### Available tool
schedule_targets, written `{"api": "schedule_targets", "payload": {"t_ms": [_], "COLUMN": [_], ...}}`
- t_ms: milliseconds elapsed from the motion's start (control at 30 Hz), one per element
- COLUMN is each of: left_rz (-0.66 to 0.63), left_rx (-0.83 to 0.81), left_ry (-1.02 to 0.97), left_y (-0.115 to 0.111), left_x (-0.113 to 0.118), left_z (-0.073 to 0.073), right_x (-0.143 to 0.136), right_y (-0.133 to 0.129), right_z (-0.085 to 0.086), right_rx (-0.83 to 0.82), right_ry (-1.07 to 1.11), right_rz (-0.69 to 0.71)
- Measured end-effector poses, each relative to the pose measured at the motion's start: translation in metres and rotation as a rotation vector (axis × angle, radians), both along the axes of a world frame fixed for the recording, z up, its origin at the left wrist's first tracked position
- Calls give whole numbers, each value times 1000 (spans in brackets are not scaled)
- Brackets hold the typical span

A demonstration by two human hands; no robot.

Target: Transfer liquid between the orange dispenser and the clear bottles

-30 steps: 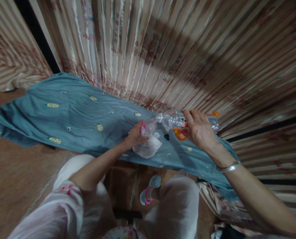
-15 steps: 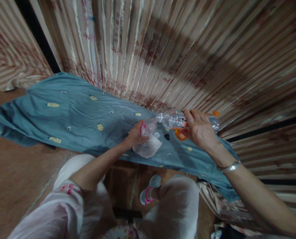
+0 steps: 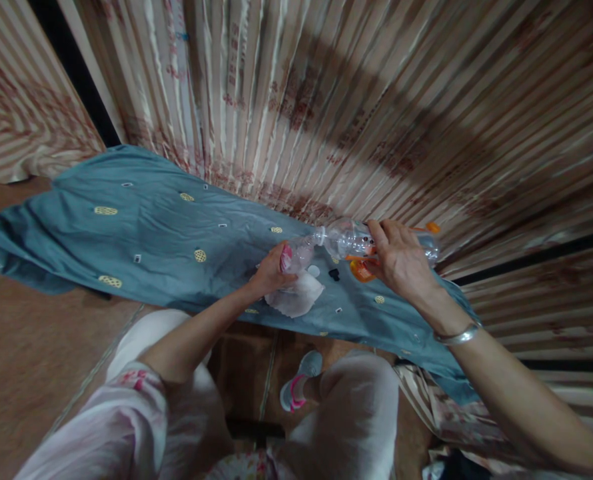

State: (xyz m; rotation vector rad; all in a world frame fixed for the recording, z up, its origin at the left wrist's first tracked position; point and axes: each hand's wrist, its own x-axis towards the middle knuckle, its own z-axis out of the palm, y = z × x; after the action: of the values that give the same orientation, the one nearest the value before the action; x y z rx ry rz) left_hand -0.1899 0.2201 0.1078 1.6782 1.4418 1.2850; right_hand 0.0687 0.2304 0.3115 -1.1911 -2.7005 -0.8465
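Left hand (image 3: 272, 272) grips a small bottle (image 3: 303, 253), right hand (image 3: 401, 259) a large bottle (image 3: 344, 235), necks meeting between; likely light, squashable: best held mid-body.

Two hands are counted, one left hand (image 3: 272, 272) and one right hand (image 3: 401, 259). Two clear bottles are seen, one larger bottle (image 3: 340, 239) and one smaller bottle (image 3: 304, 252). One white disc (image 3: 314, 271), one small black piece (image 3: 334, 274) and one pale, thin-edged object (image 3: 296, 300) are counted. Two orange parts (image 3: 361, 271) are made out; whether one thing or two is formed by them cannot be told. One patterned cloth (image 3: 166, 233), one bracelet (image 3: 457, 335), one shoe (image 3: 310, 365) and three dark bars (image 3: 536, 258) are also counted.
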Motion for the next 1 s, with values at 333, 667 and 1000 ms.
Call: {"api": "schedule_targets", "payload": {"t_ms": [333, 667, 1000], "left_rz": [1, 0, -1], "left_rx": [0, 42, -41], "left_ry": [1, -34, 15], "left_y": [-1, 3, -2], "left_x": [-1, -1, 0], "left_z": [-2, -9, 4], "right_x": [0, 0, 0], "right_y": [-1, 0, 0], "right_z": [1, -1, -1], "right_rx": [3, 2, 0], "right_ry": [-10, 23, 29], "right_rz": [6, 14, 16]}}
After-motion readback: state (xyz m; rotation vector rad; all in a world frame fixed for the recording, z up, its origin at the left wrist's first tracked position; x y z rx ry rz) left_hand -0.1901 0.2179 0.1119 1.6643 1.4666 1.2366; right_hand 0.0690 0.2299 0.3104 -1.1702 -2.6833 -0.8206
